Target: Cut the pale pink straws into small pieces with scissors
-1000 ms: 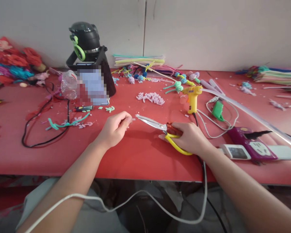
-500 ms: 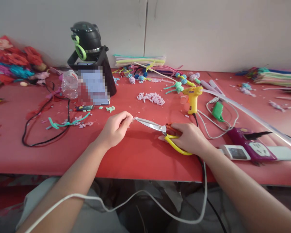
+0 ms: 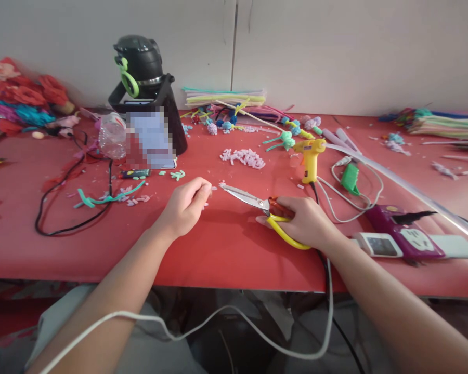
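Note:
My left hand (image 3: 189, 205) is closed in a pinch. From its fingertips pokes the short end of a pale lilac pipe cleaner (image 3: 214, 188); the rest is hidden in the hand. My right hand (image 3: 306, 221) grips scissors (image 3: 245, 197) by their yellow and orange handles. The blades point left, their tips a little right of the lilac end and apart from it. A tiny pale bit (image 3: 222, 184) shows at the blade tips. Behind the blades lies a heap of short lilac pieces (image 3: 243, 158) on the red tabletop (image 3: 218, 259).
A yellow glue gun (image 3: 310, 161) stands right of the heap, near a purple power strip (image 3: 407, 234) and cables. At the back left are a black flask (image 3: 138, 62), a phone (image 3: 150, 137) and a plastic bottle (image 3: 112, 136). Pipe-cleaner bundles (image 3: 224, 97) lie along the wall.
The scissor tips have moved slightly right, away from my left fingertips. My left hand has shifted a touch left, and the lilac end now shows apart from the blades.

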A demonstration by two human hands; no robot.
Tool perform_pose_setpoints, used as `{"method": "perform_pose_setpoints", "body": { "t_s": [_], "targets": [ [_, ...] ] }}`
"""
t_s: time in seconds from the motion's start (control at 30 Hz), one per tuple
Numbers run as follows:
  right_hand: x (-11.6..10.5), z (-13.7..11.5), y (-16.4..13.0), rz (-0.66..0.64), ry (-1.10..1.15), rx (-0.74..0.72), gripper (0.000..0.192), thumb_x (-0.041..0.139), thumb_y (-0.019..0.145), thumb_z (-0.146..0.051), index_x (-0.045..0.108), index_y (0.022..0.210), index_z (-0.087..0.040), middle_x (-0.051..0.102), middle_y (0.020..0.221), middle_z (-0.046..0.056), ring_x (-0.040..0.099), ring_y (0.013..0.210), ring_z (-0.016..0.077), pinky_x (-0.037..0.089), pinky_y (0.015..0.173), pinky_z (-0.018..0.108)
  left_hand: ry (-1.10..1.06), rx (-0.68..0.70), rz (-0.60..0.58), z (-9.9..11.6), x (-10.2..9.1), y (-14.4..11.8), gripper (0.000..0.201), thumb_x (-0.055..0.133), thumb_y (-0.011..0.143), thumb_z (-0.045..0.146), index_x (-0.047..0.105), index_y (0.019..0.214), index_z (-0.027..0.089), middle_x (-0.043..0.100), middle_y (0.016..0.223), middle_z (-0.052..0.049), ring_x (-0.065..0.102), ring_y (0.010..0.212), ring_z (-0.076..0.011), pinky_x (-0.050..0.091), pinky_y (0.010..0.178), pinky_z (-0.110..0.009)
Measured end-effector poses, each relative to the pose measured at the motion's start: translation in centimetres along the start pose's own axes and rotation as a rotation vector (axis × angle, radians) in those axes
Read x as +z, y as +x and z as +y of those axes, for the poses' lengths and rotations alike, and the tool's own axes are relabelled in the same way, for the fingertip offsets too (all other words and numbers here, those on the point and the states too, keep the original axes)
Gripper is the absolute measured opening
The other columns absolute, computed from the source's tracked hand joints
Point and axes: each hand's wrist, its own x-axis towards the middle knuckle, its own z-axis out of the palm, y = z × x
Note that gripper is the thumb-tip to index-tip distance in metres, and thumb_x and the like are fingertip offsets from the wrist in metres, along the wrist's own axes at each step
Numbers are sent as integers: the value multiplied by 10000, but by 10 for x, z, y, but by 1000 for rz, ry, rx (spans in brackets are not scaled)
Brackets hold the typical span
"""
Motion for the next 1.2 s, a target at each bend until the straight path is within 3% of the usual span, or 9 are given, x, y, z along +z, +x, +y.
{"method": "perform_pose_setpoints", "body": {
  "t_s": [1.2],
  "targets": [
    [-1, 1, 2, -13, -49, -17, 664, 598, 698, -818, 344, 579, -216, 417, 543, -24, 286, 538, 108, 238, 518, 271, 101, 73, -9, 1, 0, 0, 302, 421, 996, 390, 520, 789, 194, 500, 660, 17, 478, 625, -126, 390, 608, -258]
  ]
}}
